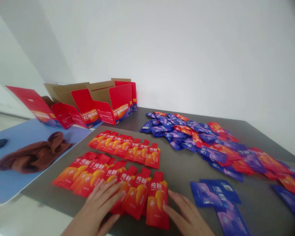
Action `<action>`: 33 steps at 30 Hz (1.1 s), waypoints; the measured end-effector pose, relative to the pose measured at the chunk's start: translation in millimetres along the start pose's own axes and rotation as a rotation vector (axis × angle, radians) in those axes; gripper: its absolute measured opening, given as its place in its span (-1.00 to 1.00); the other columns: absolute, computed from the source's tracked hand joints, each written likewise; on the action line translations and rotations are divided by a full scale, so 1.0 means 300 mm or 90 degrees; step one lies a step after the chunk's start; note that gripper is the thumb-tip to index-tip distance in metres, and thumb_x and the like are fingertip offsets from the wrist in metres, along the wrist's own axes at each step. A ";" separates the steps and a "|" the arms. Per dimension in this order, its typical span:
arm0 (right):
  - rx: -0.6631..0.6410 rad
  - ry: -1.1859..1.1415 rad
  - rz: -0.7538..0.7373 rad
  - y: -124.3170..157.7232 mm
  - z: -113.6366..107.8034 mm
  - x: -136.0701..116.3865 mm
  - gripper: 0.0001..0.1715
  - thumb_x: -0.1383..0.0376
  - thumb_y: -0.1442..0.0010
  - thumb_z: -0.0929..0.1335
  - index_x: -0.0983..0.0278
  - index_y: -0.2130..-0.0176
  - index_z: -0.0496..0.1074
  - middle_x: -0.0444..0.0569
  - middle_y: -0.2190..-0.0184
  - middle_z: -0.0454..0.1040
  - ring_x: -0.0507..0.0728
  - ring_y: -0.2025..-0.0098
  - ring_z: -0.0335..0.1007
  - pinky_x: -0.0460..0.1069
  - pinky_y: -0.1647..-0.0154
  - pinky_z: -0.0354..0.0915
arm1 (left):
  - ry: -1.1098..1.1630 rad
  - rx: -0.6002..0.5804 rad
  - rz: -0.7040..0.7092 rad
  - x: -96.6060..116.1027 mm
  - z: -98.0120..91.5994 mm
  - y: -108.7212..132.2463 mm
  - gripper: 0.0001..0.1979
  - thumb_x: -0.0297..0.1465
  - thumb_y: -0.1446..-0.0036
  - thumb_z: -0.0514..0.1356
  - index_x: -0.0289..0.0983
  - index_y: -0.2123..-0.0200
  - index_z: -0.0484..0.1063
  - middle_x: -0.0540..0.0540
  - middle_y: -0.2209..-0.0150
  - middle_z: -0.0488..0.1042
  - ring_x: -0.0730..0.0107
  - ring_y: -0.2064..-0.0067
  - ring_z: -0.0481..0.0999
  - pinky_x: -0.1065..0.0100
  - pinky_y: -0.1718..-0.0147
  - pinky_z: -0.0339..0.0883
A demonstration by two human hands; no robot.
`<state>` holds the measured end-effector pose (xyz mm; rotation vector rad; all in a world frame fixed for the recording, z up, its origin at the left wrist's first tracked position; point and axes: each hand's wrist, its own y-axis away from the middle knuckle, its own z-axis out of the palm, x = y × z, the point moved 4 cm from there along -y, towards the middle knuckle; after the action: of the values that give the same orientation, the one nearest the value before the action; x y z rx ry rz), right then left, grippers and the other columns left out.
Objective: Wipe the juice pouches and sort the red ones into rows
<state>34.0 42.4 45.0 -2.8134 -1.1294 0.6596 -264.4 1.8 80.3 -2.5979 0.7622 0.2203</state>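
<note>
Red-orange pouches overlap in two rows on the dark table; the back row [135, 149] stands apart from the nearer front row [88, 175]. My left hand [100, 203] lies over the middle of the front row, its fingers outstretched and touching the pouches. At the right end of that row, my right hand [184, 213] rests against the edge of the last red pouch [157, 203]. Its thumb touches the pouch's face, and the other fingers extend along the side. To the right of it, a few blue-purple pouches [215, 193] lie loosely overlapped.
A long heap of mixed blue and red pouches [177, 131] stretches across the back and right of the grey table [177, 164]. Several open red cartons [113, 109] stand at the back left. A brown cloth [36, 155] lies on a blue surface [12, 183].
</note>
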 end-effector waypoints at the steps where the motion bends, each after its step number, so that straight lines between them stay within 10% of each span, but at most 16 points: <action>1: 0.001 -0.003 -0.010 -0.030 0.049 -0.031 -0.28 0.02 -0.08 0.44 -0.11 -0.21 0.29 0.00 -0.28 0.23 0.39 -0.26 0.21 0.25 -0.09 0.37 | 0.017 -0.032 0.010 -0.010 0.005 0.008 -0.47 -0.19 -0.21 0.16 -0.10 -0.23 0.27 -0.03 -0.22 0.37 0.12 -0.18 0.41 0.09 0.03 0.49; 11: -0.098 -0.069 0.026 -0.178 0.150 -0.191 -0.22 0.12 -0.09 0.42 -0.11 -0.26 0.19 -0.06 -0.39 -0.11 0.52 -0.37 -0.21 0.52 -0.24 -0.06 | 0.119 -0.109 -0.012 -0.036 0.038 0.002 -0.49 -0.18 -0.21 0.20 -0.01 -0.22 0.27 -0.07 -0.24 0.35 0.09 -0.23 0.35 -0.06 -0.13 0.33; 19: 0.131 0.061 0.058 -0.112 0.235 -0.145 -0.16 0.27 -0.12 0.37 -0.06 -0.32 0.10 0.06 -0.36 0.04 0.51 -0.32 0.00 0.47 -0.14 0.21 | 0.169 -0.079 0.074 0.038 0.052 -0.037 -0.60 -0.34 -0.28 0.14 -0.12 -0.18 0.33 -0.01 -0.12 0.49 0.31 -0.13 0.47 0.20 -0.19 0.29; 26: 0.167 0.122 0.106 -0.115 0.273 -0.156 -0.28 0.25 -0.15 0.35 0.02 -0.28 0.21 0.15 -0.31 0.16 0.52 -0.25 0.17 0.38 -0.05 0.35 | 0.154 -0.042 0.059 0.059 0.063 -0.026 -0.62 -0.41 -0.25 0.16 -0.14 -0.14 0.37 -0.01 -0.11 0.49 0.33 -0.10 0.50 0.24 -0.14 0.36; 33: 0.205 0.138 0.078 -0.086 0.265 -0.155 0.03 0.02 -0.13 0.36 0.09 -0.40 -0.15 0.22 -0.30 0.16 0.53 -0.24 0.19 0.42 -0.02 0.35 | 0.093 0.016 0.062 0.074 0.030 -0.018 -0.63 -0.34 -0.27 0.14 -0.16 -0.13 0.38 0.01 -0.12 0.49 0.36 -0.10 0.48 0.28 -0.19 0.29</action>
<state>-44.4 20.8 -5.1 -2.6136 -0.7447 0.4772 -243.0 -0.9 68.3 -2.5775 0.9375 0.0483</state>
